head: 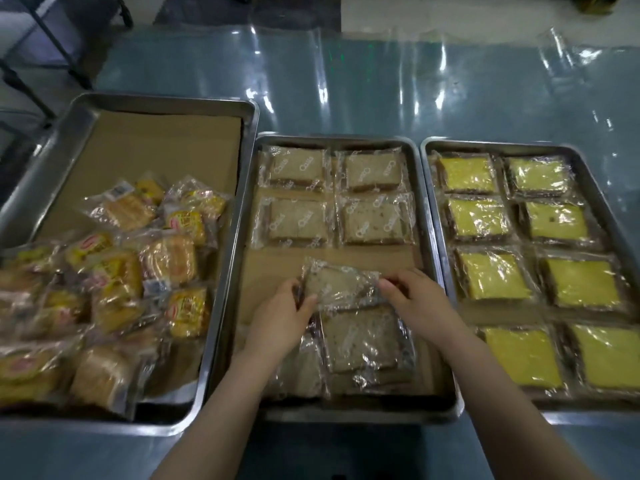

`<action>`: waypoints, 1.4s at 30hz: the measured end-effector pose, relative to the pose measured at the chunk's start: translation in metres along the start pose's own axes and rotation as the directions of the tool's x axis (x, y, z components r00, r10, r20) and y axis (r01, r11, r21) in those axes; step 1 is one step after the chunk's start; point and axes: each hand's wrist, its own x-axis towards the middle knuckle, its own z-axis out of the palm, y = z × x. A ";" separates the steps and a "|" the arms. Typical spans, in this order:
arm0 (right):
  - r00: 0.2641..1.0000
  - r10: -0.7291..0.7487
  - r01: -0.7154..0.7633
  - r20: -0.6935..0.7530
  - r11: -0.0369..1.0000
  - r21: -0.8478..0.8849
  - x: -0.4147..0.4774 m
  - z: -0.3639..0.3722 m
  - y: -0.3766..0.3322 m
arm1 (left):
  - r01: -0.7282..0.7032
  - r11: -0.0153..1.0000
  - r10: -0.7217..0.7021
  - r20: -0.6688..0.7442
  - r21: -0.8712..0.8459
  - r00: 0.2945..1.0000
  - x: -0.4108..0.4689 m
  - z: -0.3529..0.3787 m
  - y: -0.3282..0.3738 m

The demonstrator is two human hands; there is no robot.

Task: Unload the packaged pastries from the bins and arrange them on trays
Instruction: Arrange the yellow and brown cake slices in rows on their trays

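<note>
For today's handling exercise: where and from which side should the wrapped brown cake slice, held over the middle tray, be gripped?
Grip the wrapped brown cake slice by its two short side edges, one of the hands from each side, as the left hand and right hand do. It lies flat and thin, so edge pinches probably spare the top.

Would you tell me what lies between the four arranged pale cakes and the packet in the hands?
In the head view, only bare brown liner paper of the middle tray.

Both forearms bare, reaching forward and converging; left hand and right hand palm-down, fingers curled, pinching opposite ends of 1 wrapped pastry.
</note>
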 end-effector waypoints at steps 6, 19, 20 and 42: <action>0.986 0.045 -0.035 0.161 0.997 -0.065 -0.029 -0.005 -0.003 | 0.090 0.966 -0.057 0.143 -0.240 0.988 -0.007 -0.008 0.003; 0.954 0.206 -0.125 -0.220 0.935 0.333 -0.005 -0.035 -0.012 | 0.041 0.925 -0.136 -0.228 -0.378 0.964 -0.017 -0.048 -0.027; 0.950 0.215 -0.130 -0.226 0.931 0.342 0.003 -0.036 -0.013 | 0.042 0.932 -0.137 -0.243 -0.359 0.960 -0.016 -0.050 -0.028; 0.979 -0.155 0.205 0.136 0.809 -0.551 0.027 0.027 0.011 | -0.249 0.792 0.279 0.032 0.557 0.960 0.003 0.002 -0.021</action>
